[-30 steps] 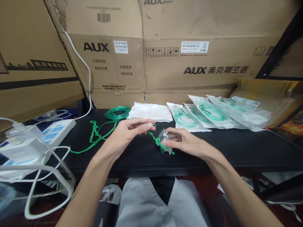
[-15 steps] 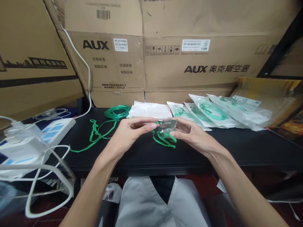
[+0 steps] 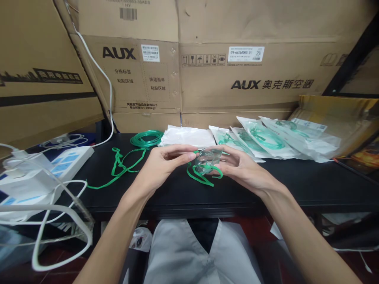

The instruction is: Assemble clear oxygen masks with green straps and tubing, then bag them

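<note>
Between my two hands, just above the black table, is a clear oxygen mask (image 3: 209,156). My left hand (image 3: 174,157) pinches its left edge, where a green strap is attached, between thumb and fingers. On the other side my right hand (image 3: 238,163) grips the mask with the thumb in front and the fingers behind. A green elastic strap (image 3: 204,180) hangs in a loop below the mask. Another green strap (image 3: 126,170) lies loose on the table, left of my left hand.
A coil of green tubing (image 3: 146,139) and a stack of white sheets or pouches (image 3: 188,136) lie at the back. Several packaged masks (image 3: 266,136) fan out at right. A white power strip (image 3: 69,163) with looping cables is at left; cardboard boxes (image 3: 237,23) rise behind.
The mask has turned slightly in my hands, and its hanging strap has swung and changed shape. My right thumb has shifted a little. Both hands keep their hold.
</note>
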Motion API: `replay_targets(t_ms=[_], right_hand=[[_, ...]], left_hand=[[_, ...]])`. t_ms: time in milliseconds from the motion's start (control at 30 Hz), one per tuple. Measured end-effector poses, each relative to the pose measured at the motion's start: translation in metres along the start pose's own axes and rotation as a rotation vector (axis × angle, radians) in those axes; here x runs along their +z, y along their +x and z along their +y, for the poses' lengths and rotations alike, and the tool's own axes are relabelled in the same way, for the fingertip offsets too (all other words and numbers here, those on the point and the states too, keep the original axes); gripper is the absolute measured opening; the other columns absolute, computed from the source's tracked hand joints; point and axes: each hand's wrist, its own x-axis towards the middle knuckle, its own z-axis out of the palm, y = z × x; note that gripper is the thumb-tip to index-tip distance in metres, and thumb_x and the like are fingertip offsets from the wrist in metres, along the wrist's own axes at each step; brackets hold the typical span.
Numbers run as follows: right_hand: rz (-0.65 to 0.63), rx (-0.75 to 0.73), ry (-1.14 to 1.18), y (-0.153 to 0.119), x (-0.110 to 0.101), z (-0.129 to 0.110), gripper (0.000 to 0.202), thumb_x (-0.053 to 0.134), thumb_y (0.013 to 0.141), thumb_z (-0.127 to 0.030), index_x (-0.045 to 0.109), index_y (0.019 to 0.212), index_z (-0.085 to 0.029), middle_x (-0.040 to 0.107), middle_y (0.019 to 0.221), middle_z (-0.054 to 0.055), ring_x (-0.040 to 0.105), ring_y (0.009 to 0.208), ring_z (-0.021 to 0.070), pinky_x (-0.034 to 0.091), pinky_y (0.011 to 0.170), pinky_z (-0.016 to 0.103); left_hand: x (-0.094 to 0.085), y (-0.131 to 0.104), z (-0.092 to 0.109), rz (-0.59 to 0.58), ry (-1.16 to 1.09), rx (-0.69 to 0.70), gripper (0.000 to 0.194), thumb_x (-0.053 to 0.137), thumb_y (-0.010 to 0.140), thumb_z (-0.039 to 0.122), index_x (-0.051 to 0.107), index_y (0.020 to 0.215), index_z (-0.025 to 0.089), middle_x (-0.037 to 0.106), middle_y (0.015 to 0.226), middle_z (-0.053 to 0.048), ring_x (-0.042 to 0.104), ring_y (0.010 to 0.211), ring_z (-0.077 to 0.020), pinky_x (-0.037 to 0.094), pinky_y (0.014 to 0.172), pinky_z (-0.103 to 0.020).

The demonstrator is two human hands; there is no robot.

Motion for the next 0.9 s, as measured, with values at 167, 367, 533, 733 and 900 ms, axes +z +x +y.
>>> replay_targets(t_ms=[167, 367, 533, 733, 900], right_hand=[[-0.018, 0.001, 0.025, -0.0006, -0.0001, 0.0, 0.042, 0.077, 0.09, -0.022, 0.067, 0.131, -0.025, 0.07, 0.131, 0.008, 0.067, 0.119, 0.0245, 0.054, 0.104, 0.042], [-0.024, 0.014, 0.042, -0.0007, 0.0, 0.001, 0.042, 0.077, 0.09, -0.023, 0.066, 0.131, -0.026, 0.07, 0.13, 0.009, 0.067, 0.118, 0.0255, 0.058, 0.099, 0.044], [0.046, 0.0, -0.034, -0.0002, 0.0008, 0.0016, 0.048, 0.084, 0.082, -0.023, 0.065, 0.126, -0.029, 0.07, 0.129, 0.006, 0.067, 0.12, 0.0255, 0.056, 0.102, 0.044], [0.072, -0.054, -0.192, 0.0017, 0.0061, 0.0012, 0.049, 0.088, 0.077, -0.019, 0.069, 0.122, -0.029, 0.067, 0.132, 0.001, 0.064, 0.126, 0.0208, 0.05, 0.111, 0.033], [0.009, -0.03, -0.125, -0.0018, 0.0065, -0.0012, 0.062, 0.087, 0.079, -0.026, 0.063, 0.135, -0.032, 0.061, 0.145, 0.003, 0.059, 0.133, 0.0243, 0.05, 0.112, 0.038]], left_hand=[[-0.0007, 0.0, -0.0004, 0.023, 0.039, -0.016, 0.02, 0.084, 0.083, 0.035, 0.084, 0.101, 0.028, 0.081, 0.108, 0.0, 0.072, 0.107, -0.0192, 0.054, 0.094, -0.025], [-0.0007, 0.0001, -0.0001, 0.013, 0.039, -0.013, 0.019, 0.084, 0.083, 0.034, 0.084, 0.101, 0.028, 0.081, 0.108, 0.0, 0.072, 0.107, -0.0186, 0.053, 0.095, -0.024], [0.0022, -0.0002, 0.0008, 0.015, 0.068, -0.021, 0.017, 0.083, 0.083, 0.035, 0.084, 0.098, 0.027, 0.081, 0.103, 0.001, 0.073, 0.102, -0.0176, 0.054, 0.09, -0.022], [0.004, -0.0001, -0.0032, 0.015, 0.115, -0.047, 0.019, 0.078, 0.087, 0.041, 0.082, 0.092, 0.023, 0.081, 0.089, 0.0, 0.073, 0.089, -0.0157, 0.052, 0.082, -0.021], [0.0046, 0.0006, -0.0047, 0.007, 0.121, -0.071, 0.023, 0.077, 0.088, 0.043, 0.079, 0.093, 0.02, 0.08, 0.089, -0.002, 0.072, 0.086, -0.0164, 0.052, 0.079, -0.022]])
